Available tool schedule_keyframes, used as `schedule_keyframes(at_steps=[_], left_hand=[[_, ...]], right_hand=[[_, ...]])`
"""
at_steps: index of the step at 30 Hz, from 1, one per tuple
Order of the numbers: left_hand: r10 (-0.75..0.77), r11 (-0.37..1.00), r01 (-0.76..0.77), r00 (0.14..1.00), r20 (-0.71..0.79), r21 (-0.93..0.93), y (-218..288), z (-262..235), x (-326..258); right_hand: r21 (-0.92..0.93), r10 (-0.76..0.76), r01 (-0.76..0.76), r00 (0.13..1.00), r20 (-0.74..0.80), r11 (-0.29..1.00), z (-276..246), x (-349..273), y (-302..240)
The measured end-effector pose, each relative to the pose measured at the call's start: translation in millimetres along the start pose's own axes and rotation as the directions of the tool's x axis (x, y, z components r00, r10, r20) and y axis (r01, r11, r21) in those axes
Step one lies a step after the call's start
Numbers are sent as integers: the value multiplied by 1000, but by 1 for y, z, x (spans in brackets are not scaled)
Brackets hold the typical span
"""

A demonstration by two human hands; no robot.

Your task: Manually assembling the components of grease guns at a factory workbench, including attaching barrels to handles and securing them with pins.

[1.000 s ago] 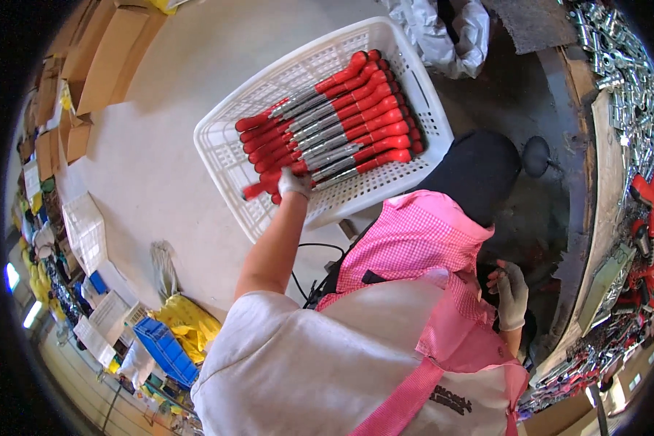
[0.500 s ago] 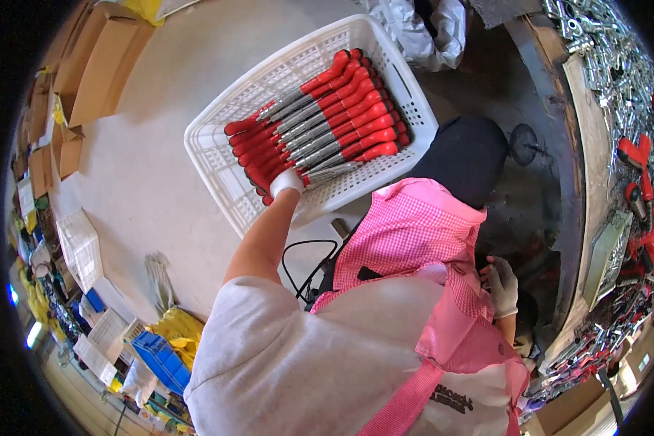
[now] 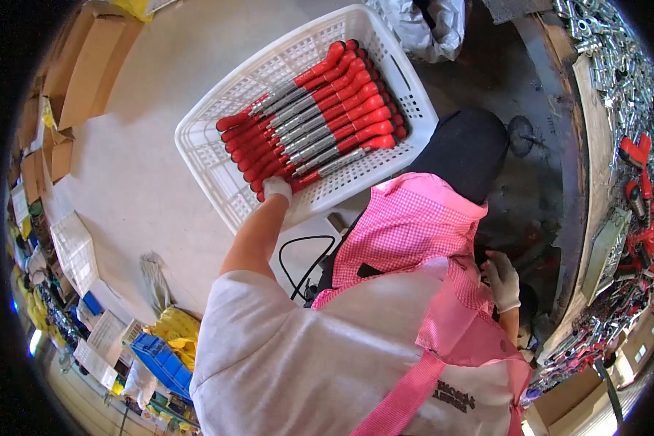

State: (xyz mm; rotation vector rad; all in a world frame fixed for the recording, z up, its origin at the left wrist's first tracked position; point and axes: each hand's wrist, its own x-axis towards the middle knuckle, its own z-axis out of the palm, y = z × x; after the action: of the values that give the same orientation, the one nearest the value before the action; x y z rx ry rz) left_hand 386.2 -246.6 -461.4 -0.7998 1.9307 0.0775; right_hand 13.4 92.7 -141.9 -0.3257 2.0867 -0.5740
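Observation:
In the white perforated basket (image 3: 209,196), several red tools with ribbed metal shafts (image 3: 315,125) and black ends lie side by side in a slanted stack. My left hand (image 3: 277,189), in a white glove, is closed around the lower red end of the nearest tool (image 3: 341,160); its fingertips are partly hidden. That tool lies roughly along the others. Down at my right side, beside the pink apron (image 3: 407,225), hangs my gloved right hand (image 3: 502,281). Its fingers are loosely apart, with nothing visible in them.
Loose metal parts (image 3: 614,80) and red-handled tools (image 3: 643,196) crowd the bench at right. Clear plastic bags (image 3: 421,29) lie beyond the basket. Cardboard boxes (image 3: 87,69), a small white basket (image 3: 73,247) and a blue crate (image 3: 160,363) stand at left. A black cable (image 3: 282,254) loops below the basket.
The nearest tool's far end has settled closer alongside the stack. My left hand has shifted slightly left and down in view. My right hand stays at my side.

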Motion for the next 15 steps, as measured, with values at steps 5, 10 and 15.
schedule_keyframes(at_steps=[5,10,15], left_hand=[[107,978,-84,988,112,-191,22,-45,23],[-20,661,-532,692,-721,-529,76,-158,26],[52,598,-397,886,-460,-697,121,-188,38]], right_hand=[[-198,-55,56,998,13,979,3,3,-14],[-162,6,-4,1000,15,987,1,1,-8],[-164,-38,34,999,-19,986,0,-4,-4]])
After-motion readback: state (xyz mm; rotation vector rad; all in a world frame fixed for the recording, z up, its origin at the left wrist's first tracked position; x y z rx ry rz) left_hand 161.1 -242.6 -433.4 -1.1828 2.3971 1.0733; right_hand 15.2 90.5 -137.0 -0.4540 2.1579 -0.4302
